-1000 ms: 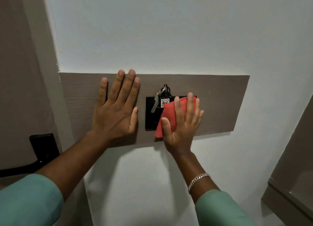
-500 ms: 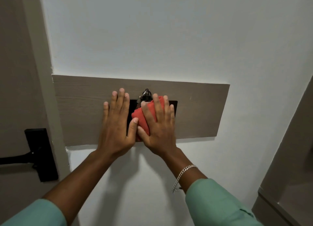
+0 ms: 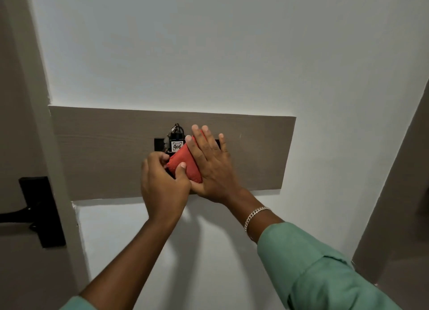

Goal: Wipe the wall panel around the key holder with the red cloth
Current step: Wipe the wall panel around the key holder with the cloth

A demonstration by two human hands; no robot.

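Observation:
A grey-brown wooden wall panel [image 3: 104, 151] runs across the white wall. At its middle sits a black key holder [image 3: 159, 143], with a key ring and a tag marked 406 [image 3: 177, 145] hanging from it. The folded red cloth [image 3: 185, 164] lies over the holder's lower part. My right hand [image 3: 212, 168] presses flat on the cloth's right side, fingers spread upward. My left hand [image 3: 162, 186] curls around the cloth's left edge, thumb on top of it. Most of the holder is hidden behind cloth and hands.
A black door handle and plate [image 3: 39, 207] sit on the door at the left, beyond a beige door frame [image 3: 34, 100]. A brown cabinet or wall edge [image 3: 399, 193] rises at the right. White wall [image 3: 185, 54] surrounds the panel.
My left hand left its flat rest on the panel and curled onto the cloth's left edge. The right hand slid the cloth left across the holder, then slightly back right, uncovering the tag.

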